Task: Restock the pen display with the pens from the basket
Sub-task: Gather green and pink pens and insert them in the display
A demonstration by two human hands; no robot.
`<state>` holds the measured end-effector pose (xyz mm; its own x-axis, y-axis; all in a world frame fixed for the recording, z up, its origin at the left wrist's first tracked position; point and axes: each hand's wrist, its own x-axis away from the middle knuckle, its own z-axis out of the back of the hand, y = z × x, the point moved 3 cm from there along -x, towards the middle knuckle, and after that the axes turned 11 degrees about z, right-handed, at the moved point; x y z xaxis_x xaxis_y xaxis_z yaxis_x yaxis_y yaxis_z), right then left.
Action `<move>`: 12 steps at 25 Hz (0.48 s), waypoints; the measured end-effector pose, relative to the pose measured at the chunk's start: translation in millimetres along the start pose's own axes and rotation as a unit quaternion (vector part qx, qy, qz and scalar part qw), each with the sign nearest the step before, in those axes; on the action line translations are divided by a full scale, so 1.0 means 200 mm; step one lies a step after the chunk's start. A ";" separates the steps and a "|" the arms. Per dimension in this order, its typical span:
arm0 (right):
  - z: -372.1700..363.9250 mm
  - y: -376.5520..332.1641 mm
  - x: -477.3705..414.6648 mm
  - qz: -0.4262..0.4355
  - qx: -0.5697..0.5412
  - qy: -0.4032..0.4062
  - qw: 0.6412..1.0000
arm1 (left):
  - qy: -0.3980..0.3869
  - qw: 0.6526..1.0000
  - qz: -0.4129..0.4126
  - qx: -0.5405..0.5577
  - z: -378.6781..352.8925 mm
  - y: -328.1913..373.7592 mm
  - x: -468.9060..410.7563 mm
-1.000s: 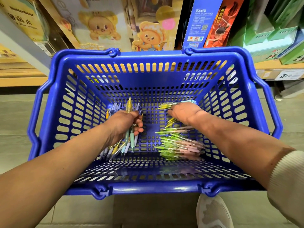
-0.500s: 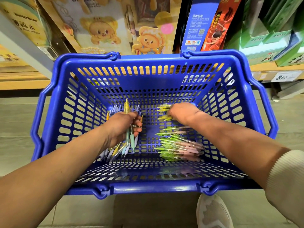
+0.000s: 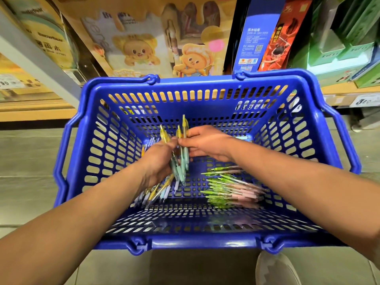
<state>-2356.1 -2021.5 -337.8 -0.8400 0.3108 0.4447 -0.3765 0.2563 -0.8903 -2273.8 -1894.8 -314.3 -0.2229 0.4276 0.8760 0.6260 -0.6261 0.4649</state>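
- The bunch of pens (image 3: 181,159) is held above the basket floor, inside the basket (image 3: 197,244). Its long axis runs near to far, with the yellow clicker ends up towards the far wall and the tips down towards the person.
- The left hand (image 3: 158,161) has its grip clamped round the lower barrels. The right hand (image 3: 207,144) pinches the upper part of the same bunch.
- Green-and-pink pens (image 3: 232,188) lie crosswise on the basket floor, green ends to the left. Pastel pens (image 3: 156,193) lie under the left hand.
- I judge the task to be at an early stage: pens are being gathered, none is seen placed, and many are left.
- Beyond the basket are a shelf (image 3: 37,114) and cartoon boxes (image 3: 139,52), with a shoe (image 3: 275,268) on the floor (image 3: 30,161).
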 end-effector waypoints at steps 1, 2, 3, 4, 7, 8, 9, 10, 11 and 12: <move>-0.01 0.01 0.00 0.003 0.000 0.004 1.000 | -0.003 1.000 0.002 0.001 0.00 0.00 0.00; -0.03 0.01 0.00 0.003 0.003 0.013 1.000 | -0.002 1.000 0.005 0.004 0.00 0.00 0.00; -0.04 0.02 0.00 0.007 0.015 0.028 0.999 | -0.004 1.000 0.008 0.009 0.01 -0.01 0.00; -0.05 0.01 0.00 0.013 0.043 0.048 0.998 | -0.007 1.000 0.010 0.013 0.01 0.00 0.00; -0.09 0.01 0.01 0.056 0.145 0.085 0.984 | -0.007 1.000 0.014 0.026 0.01 0.00 -0.01; -0.10 0.01 0.02 0.070 0.157 0.081 0.982 | -0.007 0.999 0.015 0.031 0.01 0.00 -0.01; -0.11 0.01 0.03 0.077 0.158 0.073 0.982 | -0.007 0.999 0.016 0.035 0.02 0.00 -0.02; -0.12 0.02 0.04 0.080 0.162 0.061 0.982 | -0.005 0.999 0.016 0.033 0.03 0.00 -0.02; -0.12 0.03 0.04 0.083 0.171 0.042 0.981 | 0.000 1.000 0.016 0.026 0.04 0.01 -0.02; -0.12 0.03 0.05 0.083 0.180 0.015 0.980 | 0.010 1.000 0.013 0.018 0.05 0.01 -0.03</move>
<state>-2357.5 -1995.3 -336.8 -0.8916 0.3492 0.2882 -0.3532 -0.1383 -0.9253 -2263.9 -1892.0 -319.1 -0.2208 0.3975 0.8906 0.6588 -0.6125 0.4367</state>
